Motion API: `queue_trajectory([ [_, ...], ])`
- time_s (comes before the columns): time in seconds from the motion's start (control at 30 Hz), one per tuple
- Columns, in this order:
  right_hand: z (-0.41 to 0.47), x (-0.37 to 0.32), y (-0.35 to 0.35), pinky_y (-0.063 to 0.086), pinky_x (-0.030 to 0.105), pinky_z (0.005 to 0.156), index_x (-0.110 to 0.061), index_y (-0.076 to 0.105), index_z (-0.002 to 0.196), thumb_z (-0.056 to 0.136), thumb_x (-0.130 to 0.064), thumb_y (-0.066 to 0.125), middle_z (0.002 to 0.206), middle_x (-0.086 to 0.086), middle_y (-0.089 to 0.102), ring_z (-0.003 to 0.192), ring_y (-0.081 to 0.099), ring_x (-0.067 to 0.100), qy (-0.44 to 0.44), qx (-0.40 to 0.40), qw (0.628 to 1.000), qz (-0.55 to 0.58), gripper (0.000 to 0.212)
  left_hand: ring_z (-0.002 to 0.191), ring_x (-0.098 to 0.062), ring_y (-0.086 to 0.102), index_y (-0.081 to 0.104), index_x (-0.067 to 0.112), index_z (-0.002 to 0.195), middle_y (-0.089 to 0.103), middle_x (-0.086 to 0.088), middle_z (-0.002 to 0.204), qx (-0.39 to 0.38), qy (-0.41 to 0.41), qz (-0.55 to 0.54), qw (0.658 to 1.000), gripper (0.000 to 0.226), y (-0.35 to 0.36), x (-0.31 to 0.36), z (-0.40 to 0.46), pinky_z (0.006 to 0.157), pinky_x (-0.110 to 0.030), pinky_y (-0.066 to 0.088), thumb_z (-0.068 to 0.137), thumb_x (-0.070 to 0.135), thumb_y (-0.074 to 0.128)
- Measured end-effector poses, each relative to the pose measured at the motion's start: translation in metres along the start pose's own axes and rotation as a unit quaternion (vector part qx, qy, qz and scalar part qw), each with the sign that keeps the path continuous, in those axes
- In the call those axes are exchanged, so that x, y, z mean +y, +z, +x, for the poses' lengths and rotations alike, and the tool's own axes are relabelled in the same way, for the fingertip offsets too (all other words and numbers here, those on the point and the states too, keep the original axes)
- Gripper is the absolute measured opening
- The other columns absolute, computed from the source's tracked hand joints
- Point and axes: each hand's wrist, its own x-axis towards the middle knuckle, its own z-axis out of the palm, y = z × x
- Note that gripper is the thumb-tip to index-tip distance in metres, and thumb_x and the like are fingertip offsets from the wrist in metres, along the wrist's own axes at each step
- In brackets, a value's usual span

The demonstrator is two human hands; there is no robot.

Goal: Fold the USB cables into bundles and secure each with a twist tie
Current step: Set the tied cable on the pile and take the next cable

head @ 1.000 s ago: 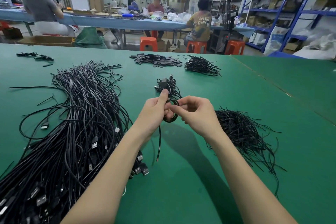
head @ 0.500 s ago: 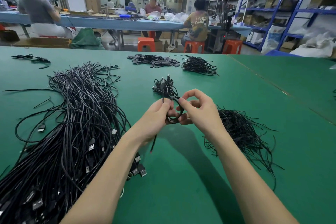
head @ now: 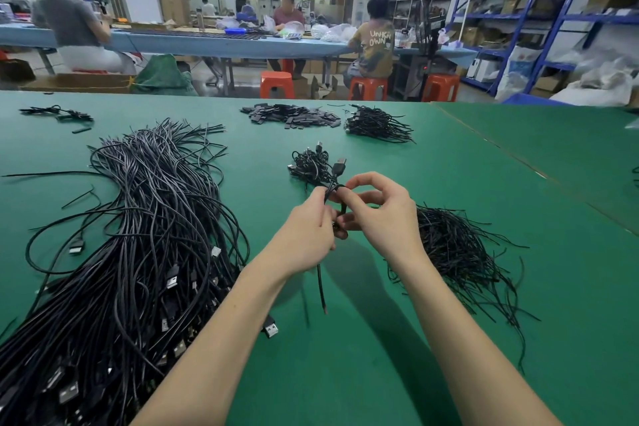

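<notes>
While a few finished bundles (head: pixel 309 166) lie just beyond, the left hand (head: pixel 306 233) and right hand (head: pixel 380 214) both pinch one folded cable (head: pixel 333 190) above the surface (head: pixel 345 373) (not visibly tied); a large pile of loose cables (head: pixel 131 252) remains at left.

A green surface (head: pixel 449 339) carries loose USB cables (head: pixel 138 235) at left, finished bundles (head: pixel 309 166) at centre, twist ties (head: pixel 460 252) at right, dark flat pieces (head: pixel 294 114) at upper centre.
</notes>
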Motion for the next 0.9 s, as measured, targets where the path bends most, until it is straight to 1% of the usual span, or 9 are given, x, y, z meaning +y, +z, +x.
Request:
queue_trajectory([
  [0.13, -0.002, 0.0, 0.007, 0.064, 0.041, 0.066, -0.026, 0.064, 0.082, 0.09, -0.022, 0.074, 0.073, 0.001, 0.076, 0.058, 0.074, 0.023, 0.007, -0.004, 1.0, 0.003, 0.014, 0.067, -0.016, 0.059, 0.045, 0.012, 0.107, 0.062, -0.006, 0.085, 0.026, -0.011, 0.033, 0.999, 0.014, 0.003, 0.002, 0.0, 0.063, -0.03, 0.049, 0.105, 0.013, 0.031],
  [0.23, -0.003, -0.003, 0.012, 0.063, 0.04, 0.066, -0.02, 0.062, 0.086, 0.094, -0.019, 0.07, 0.078, 0.003, 0.076, 0.059, 0.074, 0.025, 0.028, -0.019, 0.998, 0.052, 0.011, 0.067, -0.014, 0.051, 0.04, 0.014, 0.091, 0.055, -0.003, 0.082, 0.075, -0.009, 0.091, 0.993, 0.017, 0.004, 0.0, 0.003, 0.052, -0.021, 0.033, 0.106, 0.016, 0.033],
  [0.37, -0.001, -0.005, 0.013, 0.063, 0.04, 0.067, -0.019, 0.063, 0.1, 0.093, -0.028, 0.071, 0.081, -0.001, 0.074, 0.06, 0.071, 0.02, 0.045, -0.05, 0.995, 0.068, 0.014, 0.064, -0.005, 0.047, 0.033, 0.022, 0.076, 0.049, 0.006, 0.075, 0.086, -0.012, 0.108, 0.99, 0.03, 0.003, -0.002, 0.003, 0.052, -0.014, 0.038, 0.105, 0.015, 0.033],
  [0.43, -0.002, -0.004, 0.011, 0.063, 0.042, 0.067, -0.02, 0.068, 0.099, 0.092, -0.02, 0.073, 0.083, -0.001, 0.074, 0.058, 0.07, 0.019, 0.022, -0.053, 0.997, 0.045, 0.009, 0.065, -0.016, 0.053, 0.036, 0.019, 0.08, 0.054, -0.002, 0.077, 0.064, -0.025, 0.098, 0.993, 0.026, 0.002, -0.004, 0.004, 0.055, -0.02, 0.043, 0.105, 0.019, 0.032],
  [0.5, -0.002, -0.003, 0.009, 0.063, 0.04, 0.063, -0.021, 0.074, 0.091, 0.09, -0.015, 0.074, 0.08, -0.001, 0.075, 0.054, 0.069, 0.019, -0.003, -0.031, 0.999, 0.03, 0.005, 0.064, -0.023, 0.055, 0.04, 0.012, 0.087, 0.055, -0.008, 0.082, 0.029, -0.043, 0.037, 0.998, 0.023, 0.002, -0.004, 0.005, 0.059, -0.036, 0.052, 0.106, 0.022, 0.031],
  [0.6, 0.0, -0.003, 0.005, 0.062, 0.035, 0.066, -0.024, 0.08, 0.083, 0.086, -0.022, 0.079, 0.067, 0.004, 0.075, 0.052, 0.068, 0.018, 0.013, 0.008, 0.999, 0.041, 0.004, 0.054, -0.011, 0.041, 0.04, 0.013, 0.093, 0.047, -0.003, 0.079, -0.029, -0.072, -0.116, 0.99, 0.021, 0.005, 0.001, 0.004, 0.049, -0.024, 0.04, 0.108, 0.021, 0.028],
  [0.7, 0.001, -0.005, 0.001, 0.058, 0.029, 0.059, -0.018, 0.079, 0.084, 0.087, -0.019, 0.078, 0.064, 0.009, 0.072, 0.048, 0.062, 0.016, 0.056, 0.021, 0.99, 0.128, 0.003, 0.051, -0.005, 0.038, 0.041, 0.014, 0.095, 0.045, 0.0, 0.077, -0.052, -0.068, -0.205, 0.975, 0.021, 0.006, 0.003, 0.005, 0.046, -0.016, 0.033, 0.11, 0.022, 0.029],
  [0.83, 0.002, -0.008, -0.002, 0.056, 0.028, 0.057, -0.011, 0.075, 0.089, 0.091, -0.016, 0.074, 0.076, 0.008, 0.074, 0.051, 0.064, 0.018, 0.046, -0.021, 0.994, 0.1, 0.006, 0.053, -0.006, 0.035, 0.041, 0.014, 0.095, 0.042, 0.002, 0.076, -0.049, -0.072, -0.205, 0.975, 0.021, 0.009, 0.0, 0.003, 0.048, -0.018, 0.032, 0.11, 0.021, 0.028],
  [0.9, 0.001, -0.011, -0.002, 0.056, 0.028, 0.058, -0.014, 0.075, 0.088, 0.088, -0.022, 0.078, 0.081, 0.011, 0.075, 0.054, 0.066, 0.019, 0.055, -0.059, 0.992, 0.096, 0.008, 0.055, -0.007, 0.037, 0.045, 0.01, 0.1, 0.044, 0.001, 0.079, -0.038, -0.063, -0.147, 0.986, 0.021, 0.009, -0.004, 0.003, 0.054, -0.026, 0.035, 0.109, 0.019, 0.027],
])
